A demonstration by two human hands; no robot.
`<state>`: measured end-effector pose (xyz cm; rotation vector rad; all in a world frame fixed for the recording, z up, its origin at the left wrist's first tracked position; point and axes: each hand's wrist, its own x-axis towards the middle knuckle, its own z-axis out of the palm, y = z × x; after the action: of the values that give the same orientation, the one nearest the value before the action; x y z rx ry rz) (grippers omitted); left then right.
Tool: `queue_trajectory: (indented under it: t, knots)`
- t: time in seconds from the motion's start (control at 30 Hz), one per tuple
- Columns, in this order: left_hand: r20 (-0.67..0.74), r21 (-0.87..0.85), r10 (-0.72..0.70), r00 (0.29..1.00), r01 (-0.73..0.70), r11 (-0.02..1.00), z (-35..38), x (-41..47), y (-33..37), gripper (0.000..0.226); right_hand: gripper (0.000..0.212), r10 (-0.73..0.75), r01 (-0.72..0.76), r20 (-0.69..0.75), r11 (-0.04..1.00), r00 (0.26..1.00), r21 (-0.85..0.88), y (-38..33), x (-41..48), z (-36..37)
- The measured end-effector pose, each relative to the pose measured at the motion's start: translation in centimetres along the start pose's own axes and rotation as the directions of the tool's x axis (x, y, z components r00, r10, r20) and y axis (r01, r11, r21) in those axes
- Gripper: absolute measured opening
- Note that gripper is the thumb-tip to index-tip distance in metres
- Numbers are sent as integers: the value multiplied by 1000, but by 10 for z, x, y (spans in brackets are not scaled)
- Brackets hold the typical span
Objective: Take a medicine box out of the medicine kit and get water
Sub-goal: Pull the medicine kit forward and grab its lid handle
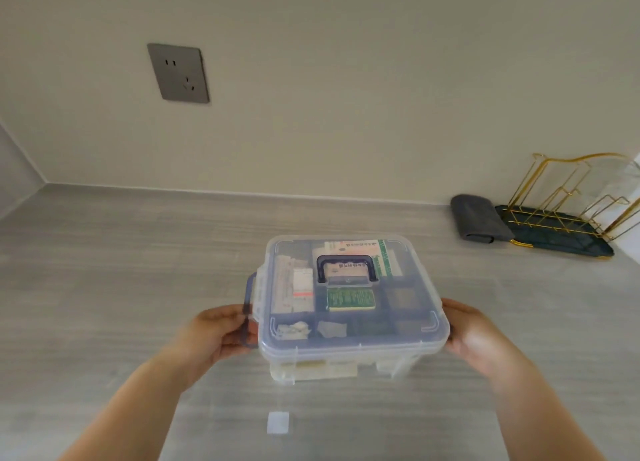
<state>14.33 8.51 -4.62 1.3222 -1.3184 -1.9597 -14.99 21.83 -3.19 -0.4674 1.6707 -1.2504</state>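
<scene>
Both hands, left hand and right hand, grip the closed medicine kit.

Left hand and right hand grip closed medicine kit sides, on grey counter.

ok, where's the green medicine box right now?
In the head view, the green medicine box lies inside the closed clear medicine kit, just below the lid's dark handle, at centre frame between the left hand and right hand.
</scene>
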Motion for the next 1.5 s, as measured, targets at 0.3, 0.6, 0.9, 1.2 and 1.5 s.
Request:
queue_trajectory:
  t: [0.3,0.6,0.9,1.2,1.5]
  knots:
    - [-53,39,368,928,-366,930,30,-17,-10,49,40,-605,502,27,634,796,-588,-16,-27,7]
    - [225,128,421,879,-455,881,25,-19,-21,114,33,-647,624,394,164,653,-764,-45,-20,49]
    - [200,231,490,848,-527,818,20,-20,-28,97,19,-400,492,557,-260,728,-831,-83,15,102]
    - [218,278,466,857,-513,812,20,-24,-24,94,7,-357,545,646,-350,674,-762,-94,17,102]
    - [29,126,411,911,-411,903,2,-34,-13,63,29,-544,656,568,-43,617,-754,-107,-12,84]
